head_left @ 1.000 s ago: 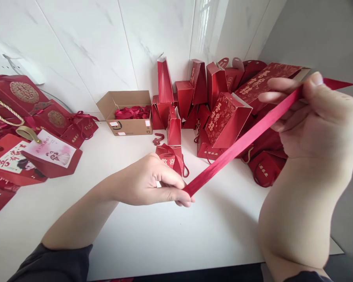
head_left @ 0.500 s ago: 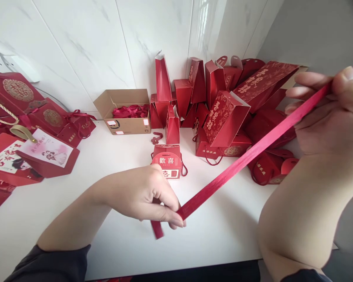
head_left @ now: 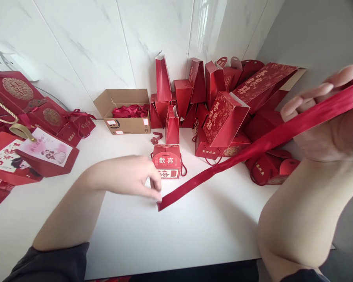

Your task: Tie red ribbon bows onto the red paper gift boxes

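A long red ribbon (head_left: 232,158) stretches slantwise between my two hands above the white table. My left hand (head_left: 129,176) pinches its lower end between thumb and fingertips, close to the table's middle. My right hand (head_left: 320,125) is raised at the right edge with the ribbon running across its palm; its grip is partly cut off by the frame. Just beyond my left fingers stands a small red gift box (head_left: 166,160) with white lettering and cord handles.
A cardboard box (head_left: 129,123) with red ribbons inside stands by the tiled wall. Several red gift boxes (head_left: 226,117) are piled at the back right. More boxes and bags (head_left: 51,147) crowd the left. A small dark red strap (head_left: 156,138) lies near the middle.
My left hand has moved left and up along the ribbon to its end, so no tail hangs below it now. My right hand has shifted slightly toward the right edge.
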Action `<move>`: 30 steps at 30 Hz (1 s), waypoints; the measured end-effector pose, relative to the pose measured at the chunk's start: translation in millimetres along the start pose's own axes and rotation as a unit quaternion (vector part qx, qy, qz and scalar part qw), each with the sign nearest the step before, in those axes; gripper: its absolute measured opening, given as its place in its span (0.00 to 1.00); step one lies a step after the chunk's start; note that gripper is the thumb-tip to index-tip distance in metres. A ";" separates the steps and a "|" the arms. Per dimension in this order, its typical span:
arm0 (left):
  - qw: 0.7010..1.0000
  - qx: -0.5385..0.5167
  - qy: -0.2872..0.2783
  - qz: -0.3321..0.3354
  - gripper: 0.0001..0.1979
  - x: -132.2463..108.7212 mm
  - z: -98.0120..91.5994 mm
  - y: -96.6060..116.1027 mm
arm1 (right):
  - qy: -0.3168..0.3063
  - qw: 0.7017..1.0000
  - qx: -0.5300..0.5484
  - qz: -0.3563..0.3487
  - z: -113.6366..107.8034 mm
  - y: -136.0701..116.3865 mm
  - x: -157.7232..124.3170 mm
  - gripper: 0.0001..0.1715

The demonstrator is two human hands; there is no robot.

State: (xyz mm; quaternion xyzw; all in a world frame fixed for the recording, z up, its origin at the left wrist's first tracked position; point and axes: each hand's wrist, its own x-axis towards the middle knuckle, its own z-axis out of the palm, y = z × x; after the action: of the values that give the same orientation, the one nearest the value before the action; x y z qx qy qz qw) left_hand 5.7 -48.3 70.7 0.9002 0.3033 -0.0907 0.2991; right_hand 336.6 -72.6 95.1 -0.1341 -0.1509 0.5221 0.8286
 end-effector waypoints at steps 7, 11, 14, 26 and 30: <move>0.969 0.006 0.244 -0.033 0.21 26.3 -11.1 -44.0 | -0.301 0.890 -0.327 -0.096 -1.4 10.7 -0.6 0.24; 0.974 -0.014 0.219 -0.061 0.18 38.5 -9.7 -52.0 | -0.349 0.843 -0.410 -0.008 6.9 24.8 -15.8 0.24; 0.978 -0.061 0.181 -0.086 0.14 38.5 -8.5 -48.5 | -0.335 0.813 -0.474 0.041 13.0 39.2 -27.3 0.32; 0.927 -0.324 0.097 -0.163 0.15 39.4 -7.4 -36.8 | -0.358 0.690 -0.596 0.201 -4.5 86.9 -10.2 0.10; 0.926 -0.342 0.065 -0.147 0.15 40.7 -6.4 -35.4 | -0.408 0.651 -0.611 0.190 -10.4 97.5 -10.3 0.05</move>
State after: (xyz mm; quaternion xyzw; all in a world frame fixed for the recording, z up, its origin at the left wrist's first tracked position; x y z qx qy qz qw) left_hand 16.9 -2.0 44.7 0.6922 0.4635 0.0341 0.5522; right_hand 256.1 -41.8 47.4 -0.4093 -0.7298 0.4598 0.2973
